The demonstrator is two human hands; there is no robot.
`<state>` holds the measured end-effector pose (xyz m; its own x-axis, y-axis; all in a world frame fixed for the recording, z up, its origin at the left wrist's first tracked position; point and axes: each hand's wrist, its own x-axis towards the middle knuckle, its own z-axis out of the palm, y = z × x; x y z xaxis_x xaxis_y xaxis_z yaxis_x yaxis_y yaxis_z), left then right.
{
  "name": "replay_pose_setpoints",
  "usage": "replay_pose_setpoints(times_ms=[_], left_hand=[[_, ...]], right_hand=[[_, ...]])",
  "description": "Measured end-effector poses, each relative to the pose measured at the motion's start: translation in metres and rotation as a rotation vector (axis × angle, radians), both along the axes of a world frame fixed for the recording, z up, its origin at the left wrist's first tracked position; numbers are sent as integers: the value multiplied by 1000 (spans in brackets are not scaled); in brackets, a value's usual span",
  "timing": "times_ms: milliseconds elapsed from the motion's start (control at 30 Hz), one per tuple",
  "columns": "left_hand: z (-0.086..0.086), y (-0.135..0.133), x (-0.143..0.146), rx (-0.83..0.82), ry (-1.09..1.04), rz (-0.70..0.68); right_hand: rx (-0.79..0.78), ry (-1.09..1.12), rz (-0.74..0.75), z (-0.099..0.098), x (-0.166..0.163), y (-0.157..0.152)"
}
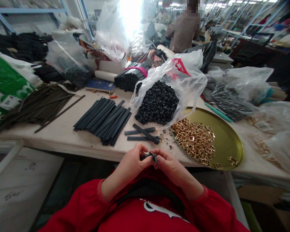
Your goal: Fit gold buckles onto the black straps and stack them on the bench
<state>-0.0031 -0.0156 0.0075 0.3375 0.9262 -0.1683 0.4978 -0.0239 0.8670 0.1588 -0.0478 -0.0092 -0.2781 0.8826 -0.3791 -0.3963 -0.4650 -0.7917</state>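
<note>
Both hands meet just off the table's front edge, around one short dark strap [154, 158]. My left hand [135, 158] is closed on the strap from the left. Opposite it, my right hand [168, 162] pinches the strap's other end; the fingers partly hide it, and I cannot make out whether a buckle is on it. On the table just beyond lie several dark straps with gold buckles [142, 132]. A stack of plain dark straps [102, 119] is to their left. Behind them, an open plastic bag [195, 77] holds many small black loops [158, 104].
A round gold tray [228, 141] with a heap of gold buckles [195, 138] stands at the right. Brown strips [44, 101] lie at the left, near a green bag [7, 87]. A teal pen-like tool [217, 112] rests behind the tray. A person [185, 29] is in the background.
</note>
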Motion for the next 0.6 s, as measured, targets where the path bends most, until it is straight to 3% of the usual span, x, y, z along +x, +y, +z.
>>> replay_pose_setpoints(times_ms=[200, 467, 600], left_hand=[[5, -8, 0, 30, 29, -22], [4, -9, -2, -508, -456, -21], [-6, -9, -1, -638, -523, -2]], right_hand=[[10, 11, 16, 2, -2, -6], [213, -473, -225, 2, -2, 3], [417, -693, 1, -2, 7, 1]])
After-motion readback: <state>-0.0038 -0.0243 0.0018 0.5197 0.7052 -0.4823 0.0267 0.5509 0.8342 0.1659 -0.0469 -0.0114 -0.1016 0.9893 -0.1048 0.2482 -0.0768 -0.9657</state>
